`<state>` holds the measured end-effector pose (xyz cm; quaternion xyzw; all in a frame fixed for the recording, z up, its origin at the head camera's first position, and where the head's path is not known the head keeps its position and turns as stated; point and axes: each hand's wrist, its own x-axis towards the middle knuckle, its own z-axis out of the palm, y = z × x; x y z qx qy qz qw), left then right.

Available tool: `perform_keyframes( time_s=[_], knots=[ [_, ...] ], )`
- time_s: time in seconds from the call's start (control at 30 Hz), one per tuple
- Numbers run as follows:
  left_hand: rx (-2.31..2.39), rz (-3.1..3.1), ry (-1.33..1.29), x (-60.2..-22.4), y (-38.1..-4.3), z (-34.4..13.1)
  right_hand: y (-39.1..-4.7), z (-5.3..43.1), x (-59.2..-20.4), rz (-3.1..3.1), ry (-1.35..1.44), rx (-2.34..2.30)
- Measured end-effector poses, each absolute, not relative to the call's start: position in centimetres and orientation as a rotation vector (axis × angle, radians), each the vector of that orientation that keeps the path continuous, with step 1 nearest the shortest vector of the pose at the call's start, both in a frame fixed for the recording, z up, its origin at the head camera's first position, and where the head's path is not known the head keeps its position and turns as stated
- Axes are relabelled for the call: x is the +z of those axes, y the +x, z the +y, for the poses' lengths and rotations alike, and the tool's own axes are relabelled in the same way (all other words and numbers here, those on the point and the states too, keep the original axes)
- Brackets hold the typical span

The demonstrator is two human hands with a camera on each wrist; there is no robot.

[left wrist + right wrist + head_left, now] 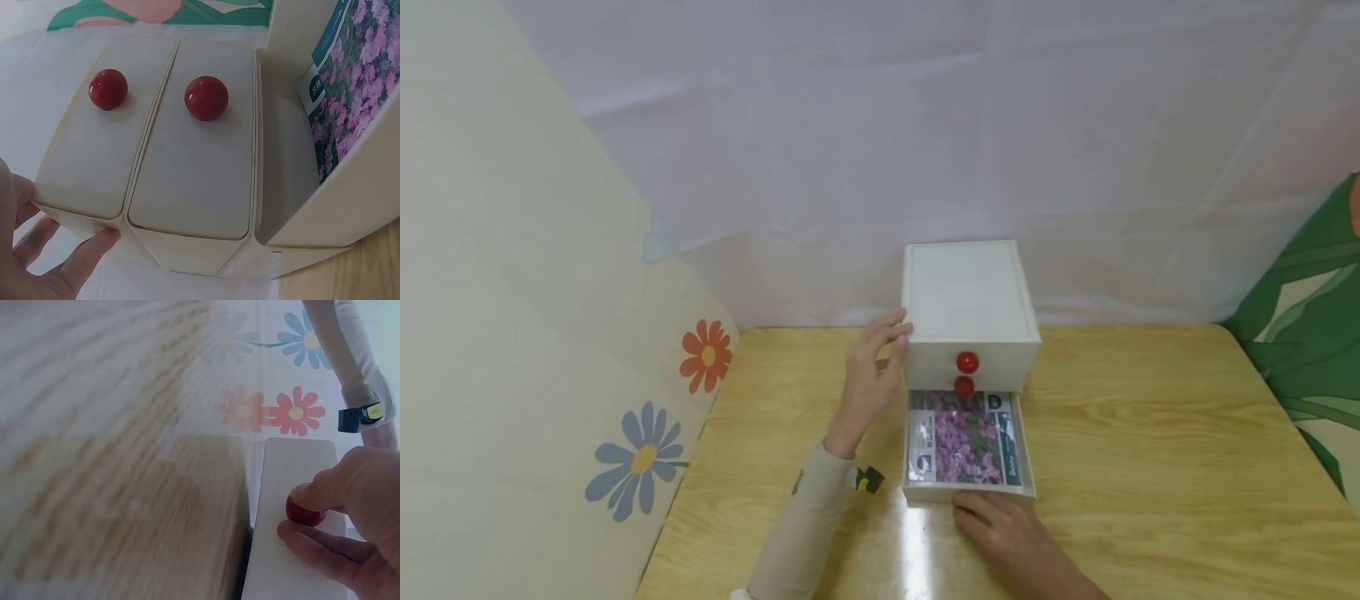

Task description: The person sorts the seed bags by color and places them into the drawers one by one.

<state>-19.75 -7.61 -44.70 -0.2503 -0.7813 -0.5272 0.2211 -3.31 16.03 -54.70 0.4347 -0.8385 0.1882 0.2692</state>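
A white cabinet with stacked drawers [970, 287] stands on the table, its lowest drawer [925, 493] pulled out toward me. Inside that drawer lies a flat packet [966, 442] printed with pink flowers. My right hand [1007, 533] is at the drawer's front; in the right wrist view its thumb and fingers pinch the round red knob [306, 514]. My left hand [868, 379] rests its fingertips against the cabinet's left side near the top front corner, also seen in the left wrist view [56, 256]. The two upper drawers, with red knobs [206, 98], are closed.
The wooden table [1150, 433] extends to both sides of the cabinet. Behind it hangs a pale cloth [865, 150]. A flower-decorated panel [535, 333] borders the left, and a green leaf print [1315, 333] the right.
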Motion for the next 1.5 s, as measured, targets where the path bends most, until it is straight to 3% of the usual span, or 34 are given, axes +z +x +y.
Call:
perform_keyframes(
  time_s=[1.5],
  knots=[
    [-1.453, -2.164, -0.691, -44.9, -19.9, -7.7, -6.0, 16.0, -54.1, -2.319, 1.129, 0.527]
  ],
)
